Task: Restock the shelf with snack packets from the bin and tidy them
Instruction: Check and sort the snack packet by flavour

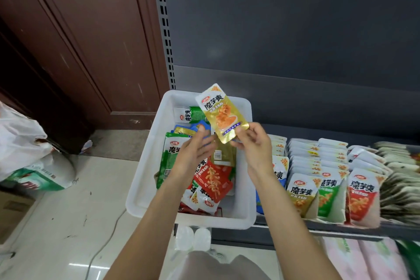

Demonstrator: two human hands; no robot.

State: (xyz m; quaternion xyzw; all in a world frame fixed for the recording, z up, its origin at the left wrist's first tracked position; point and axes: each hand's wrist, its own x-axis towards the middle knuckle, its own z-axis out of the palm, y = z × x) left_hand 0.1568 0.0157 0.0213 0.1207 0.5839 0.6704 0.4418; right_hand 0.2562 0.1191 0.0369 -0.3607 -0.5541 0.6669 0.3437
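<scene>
The yellow snack packet [221, 113] is held upright above the white bin [136, 188], label toward the camera, pinched at its lower edge by the right hand [253, 143]; thumb and fingers [238, 130] close on the packet's bottom corner. The left hand [193, 152] is beside it over the bin, fingers straight and relaxed, holding nothing; whether it touches the packet cannot be told. The step in hand appears to be a pick from the bin, label checked before placement. The next move calls for carrying the packet right to the shelf [341, 228] and seating it upright in the matching yellow row [300, 193], beside the green row [328, 191] and red row [362, 193]. The bin sits at the shelf's left end with mixed packets inside. Beyond: a tiled floor [68, 223], a brown door [79, 41], a white bag [22, 143].
</scene>
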